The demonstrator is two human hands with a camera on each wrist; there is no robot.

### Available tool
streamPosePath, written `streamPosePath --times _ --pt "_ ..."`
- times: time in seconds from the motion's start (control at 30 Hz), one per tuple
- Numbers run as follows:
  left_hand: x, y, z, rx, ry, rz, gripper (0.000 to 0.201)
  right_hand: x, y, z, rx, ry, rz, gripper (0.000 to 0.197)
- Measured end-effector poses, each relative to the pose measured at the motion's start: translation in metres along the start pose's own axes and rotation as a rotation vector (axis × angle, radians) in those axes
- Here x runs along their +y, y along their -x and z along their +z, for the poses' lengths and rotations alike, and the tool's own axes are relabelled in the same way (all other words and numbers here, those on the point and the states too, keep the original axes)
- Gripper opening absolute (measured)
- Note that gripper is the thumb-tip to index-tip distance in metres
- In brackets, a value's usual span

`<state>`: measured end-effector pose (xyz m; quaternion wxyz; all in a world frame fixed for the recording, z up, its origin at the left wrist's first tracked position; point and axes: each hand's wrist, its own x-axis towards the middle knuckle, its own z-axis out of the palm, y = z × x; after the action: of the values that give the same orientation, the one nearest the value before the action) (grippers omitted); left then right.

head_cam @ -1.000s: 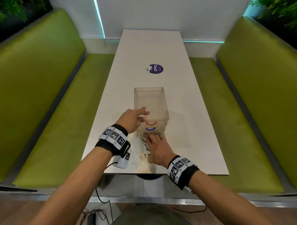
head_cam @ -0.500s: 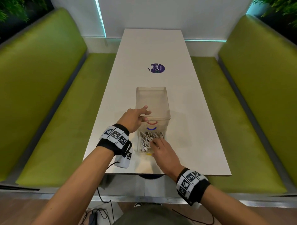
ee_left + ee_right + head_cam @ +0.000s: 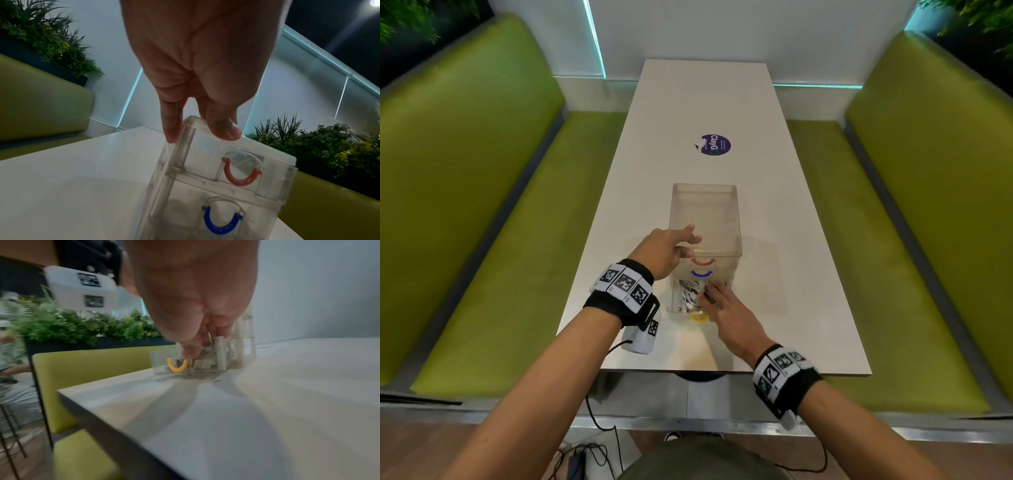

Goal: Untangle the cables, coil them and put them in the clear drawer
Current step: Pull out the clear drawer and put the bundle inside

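Head view first: I see my left hand point(image 3: 667, 251) at the top front left corner of the clear drawer unit point(image 3: 705, 219), which stands on the white table point(image 3: 774, 212). Its thumb lies on the top front edge and its fingers run down the left wall, so the hand grips that corner. From the left wrist view the same hold shows: fingertips point(image 3: 170, 134) against the side wall and the thumb pressed onto the top edge, just above the drawer with the red handle point(image 3: 240, 176). Below it sits the drawer with the blue handle point(image 3: 221, 224). Both of these drawers are pushed in.

The bottom drawer point(image 3: 681, 301), marked by a yellow handle point(image 3: 699, 318), stands pulled out toward me. The white cables point(image 3: 688, 291) lie bundled inside it. My right hand point(image 3: 729, 315) reaches over that drawer from the near right, its fingers point(image 3: 714, 291) fairly straight and laid down on the cables at the right side of the drawer. The right wrist view is blurred; it shows the fingers going down into the drawer among the white plugs point(image 3: 202, 364), just behind the yellow handle. Whether any finger hooks round a cable I cannot tell; nothing looks pinched.

A purple sticker point(image 3: 715, 145) sits further up the table, well apart from the drawer unit. Green benches point(image 3: 500, 222) flank both sides.
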<state>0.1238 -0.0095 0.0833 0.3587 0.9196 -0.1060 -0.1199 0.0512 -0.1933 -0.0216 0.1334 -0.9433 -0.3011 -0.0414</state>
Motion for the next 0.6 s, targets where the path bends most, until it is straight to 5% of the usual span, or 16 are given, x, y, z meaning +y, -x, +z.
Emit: streamPosePath --times 0.13,0.43,0.53,0.6 --pt "0.002 -0.001 0.001 0.022 0.005 -0.026 0.05 -0.002 0.002 -0.006 0.052 0.032 0.022 0.038" --pt "0.002 -0.001 0.002 0.027 0.006 -0.032 0.049 -0.021 -0.008 -0.011 -0.107 -0.133 0.157 0.012" --pt "0.002 -0.001 0.002 0.028 0.016 -0.033 0.049 -0.019 -0.012 0.001 -0.296 -0.133 0.212 0.022" --pt "0.002 -0.001 0.002 0.02 0.015 -0.028 0.05 -0.013 -0.018 0.003 -0.278 -0.192 0.272 0.025"
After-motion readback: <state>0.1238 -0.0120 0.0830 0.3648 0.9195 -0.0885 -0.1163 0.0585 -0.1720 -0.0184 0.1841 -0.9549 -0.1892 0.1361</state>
